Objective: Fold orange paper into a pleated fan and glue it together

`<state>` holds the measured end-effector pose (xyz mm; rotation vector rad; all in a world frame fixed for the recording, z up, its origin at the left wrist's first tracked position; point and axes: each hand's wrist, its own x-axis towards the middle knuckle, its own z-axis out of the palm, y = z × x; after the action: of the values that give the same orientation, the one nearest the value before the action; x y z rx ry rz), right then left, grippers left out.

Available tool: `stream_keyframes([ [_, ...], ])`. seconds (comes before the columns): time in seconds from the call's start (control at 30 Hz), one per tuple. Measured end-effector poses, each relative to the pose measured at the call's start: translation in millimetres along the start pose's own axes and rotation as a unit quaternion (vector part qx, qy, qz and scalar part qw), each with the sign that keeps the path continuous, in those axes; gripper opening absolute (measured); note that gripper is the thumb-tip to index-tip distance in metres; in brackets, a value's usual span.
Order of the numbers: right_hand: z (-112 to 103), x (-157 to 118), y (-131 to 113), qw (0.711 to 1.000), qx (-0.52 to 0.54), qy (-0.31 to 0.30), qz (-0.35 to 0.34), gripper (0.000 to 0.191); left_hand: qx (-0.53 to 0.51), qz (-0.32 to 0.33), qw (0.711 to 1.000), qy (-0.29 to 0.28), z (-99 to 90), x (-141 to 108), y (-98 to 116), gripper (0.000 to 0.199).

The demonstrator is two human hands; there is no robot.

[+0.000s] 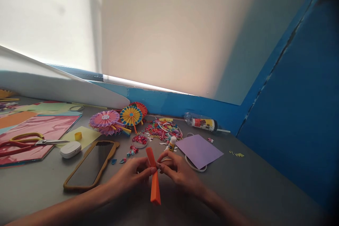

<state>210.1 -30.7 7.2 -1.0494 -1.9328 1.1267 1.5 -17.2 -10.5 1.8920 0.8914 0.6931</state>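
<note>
Orange accordion-folded paper (155, 189) was held over the gray desk (219, 197), layers stacked into a slim bar. Left hand (135, 171) pinched its middle; right hand (182, 173) had fingertips bunched alongside, couldn't tell if gripping. Beyond lay a smooth lilac paper square (200, 150), fluted yellow-blue rosette (129, 116).

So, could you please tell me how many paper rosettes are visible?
At least 3: a purple rosette beyond the phone, a yellow rosette to its right, a red rosette partly behind that. Others may be hidden or cropped.
</note>
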Motion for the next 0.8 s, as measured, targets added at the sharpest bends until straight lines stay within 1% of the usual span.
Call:
stream_keyframes([
  [0.07,2,-1,2,0.999,-0.029,-0.023,0.005,0.014,0.086,0.0,0.996,0.023,-0.7,-2,0,0.038],
  [0.13,4,-3,2,0.998,-0.056,-0.042,0.006,0.009,0.161,-0.008,0.986,0.048,0.2,-5,-3,0.033],
  [0.23,1,-7,-2,0.989,-0.136,-0.058,-0.012,0.009,0.201,-0.021,0.977,0.061,3.2,-7,-7,0.032],
  [0.3,-7,-10,-5,0.972,-0.231,-0.039,-0.027,0.017,0.205,-0.039,0.976,0.062,5.4,-6,-9,0.033],
  [0.33,-12,-10,-5,0.956,-0.292,-0.02,-0.032,0.022,0.203,-0.049,0.976,0.062,6.3,-6,-9,0.033],
  [0.37,-17,-10,-4,0.932,-0.36,0.002,-0.034,0.029,0.197,-0.055,0.977,0.062,7.0,-5,-9,0.032],
  [0.4,-21,-9,-3,0.903,-0.429,0.021,-0.03,0.037,0.188,-0.059,0.979,0.061,7.6,-5,-9,0.033],
  [0.47,-29,-5,3,0.836,-0.548,0.038,-0.017,0.062,0.167,-0.054,0.983,0.057,8.5,-5,-9,0.033],
  [0.5,-32,-2,7,0.807,-0.589,0.039,-0.008,0.074,0.161,-0.045,0.984,0.054,9.0,-5,-10,0.033],
  [0.53,-35,2,10,0.786,-0.617,0.041,-0.003,0.085,0.158,-0.033,0.986,0.051,9.6,-5,-12,0.031],
  [0.57,-37,5,13,0.773,-0.632,0.043,-0.003,0.093,0.156,-0.022,0.986,0.049,10.3,-5,-13,0.028],
  [0.6,-39,9,15,0.768,-0.639,0.045,-0.008,0.097,0.153,-0.013,0.987,0.049,11.1,-5,-15,0.025],
  [0.67,-42,16,18,0.769,-0.636,0.054,-0.035,0.095,0.137,-0.011,0.989,0.051,12.9,-4,-18,0.022],
  [0.73,-45,22,18,0.783,-0.612,0.082,-0.076,0.08,0.121,-0.012,0.991,0.06,14.3,-3,-19,0.025],
  [0.8,-47,23,15,0.81,-0.56,0.136,-0.115,0.058,0.14,0.018,0.987,0.081,14.9,-2,-16,0.03],
])
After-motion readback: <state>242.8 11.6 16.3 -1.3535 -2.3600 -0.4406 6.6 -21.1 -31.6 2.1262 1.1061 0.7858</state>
